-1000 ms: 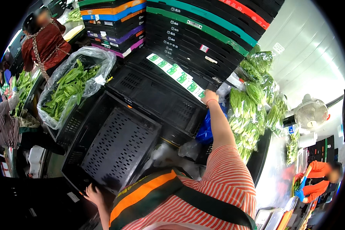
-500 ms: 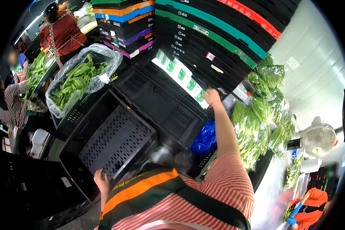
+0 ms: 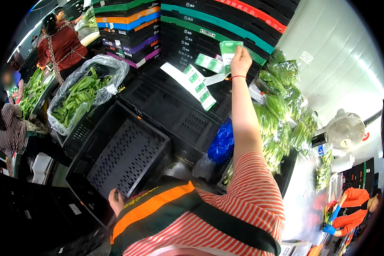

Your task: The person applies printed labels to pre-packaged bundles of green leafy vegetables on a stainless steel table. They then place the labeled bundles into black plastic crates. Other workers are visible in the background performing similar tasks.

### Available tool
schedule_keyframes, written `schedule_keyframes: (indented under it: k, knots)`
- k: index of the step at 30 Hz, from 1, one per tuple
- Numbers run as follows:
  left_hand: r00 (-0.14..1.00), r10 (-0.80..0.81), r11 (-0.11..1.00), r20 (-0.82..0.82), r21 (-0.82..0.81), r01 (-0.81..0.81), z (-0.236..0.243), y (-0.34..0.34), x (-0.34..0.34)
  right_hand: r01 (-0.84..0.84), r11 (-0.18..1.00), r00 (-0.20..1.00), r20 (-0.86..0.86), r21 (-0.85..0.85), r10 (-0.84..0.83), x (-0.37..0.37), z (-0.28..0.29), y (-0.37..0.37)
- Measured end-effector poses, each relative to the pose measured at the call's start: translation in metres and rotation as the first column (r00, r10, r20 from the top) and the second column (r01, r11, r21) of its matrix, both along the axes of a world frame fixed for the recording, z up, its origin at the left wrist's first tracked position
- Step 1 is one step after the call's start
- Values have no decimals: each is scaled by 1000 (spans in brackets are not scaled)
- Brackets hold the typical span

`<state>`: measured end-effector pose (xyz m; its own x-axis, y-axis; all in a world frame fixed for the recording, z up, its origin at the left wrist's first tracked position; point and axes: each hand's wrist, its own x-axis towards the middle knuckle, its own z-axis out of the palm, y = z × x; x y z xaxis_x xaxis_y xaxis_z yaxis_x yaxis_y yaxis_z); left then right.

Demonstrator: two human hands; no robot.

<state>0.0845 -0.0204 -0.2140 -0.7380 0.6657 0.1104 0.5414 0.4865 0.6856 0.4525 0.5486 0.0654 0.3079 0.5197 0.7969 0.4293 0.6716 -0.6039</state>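
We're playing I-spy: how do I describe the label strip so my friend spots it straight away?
Start at the tall stack of black crates, top centre. In front of it is the right hand, a red band round its wrist. It holds the label strip: thin, green and white, against dark crates.

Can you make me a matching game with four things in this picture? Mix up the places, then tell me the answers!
Things:
1. Strip of green-and-white labels
2. Blue plastic bag
3. Fan
4. Open clear bag

Places and states:
A. At the far right, near the white wall
B. Full of leafy greens, at the left
C. Held up at one end by the right hand
D. Just left of the right forearm

Right pairs: 1-C, 2-D, 3-A, 4-B
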Motion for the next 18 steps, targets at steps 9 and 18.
schedule_keyframes:
  k: [9, 18]
  knots:
    - [867, -241, 958, 435, 248, 141, 65, 48, 22, -167, 884, 866, 494, 437, -81, -60, 29, -188]
    - [109, -687, 725, 718, 667, 175, 150, 138, 80, -671, 572, 526, 241, -473, 816, -128, -96, -351]
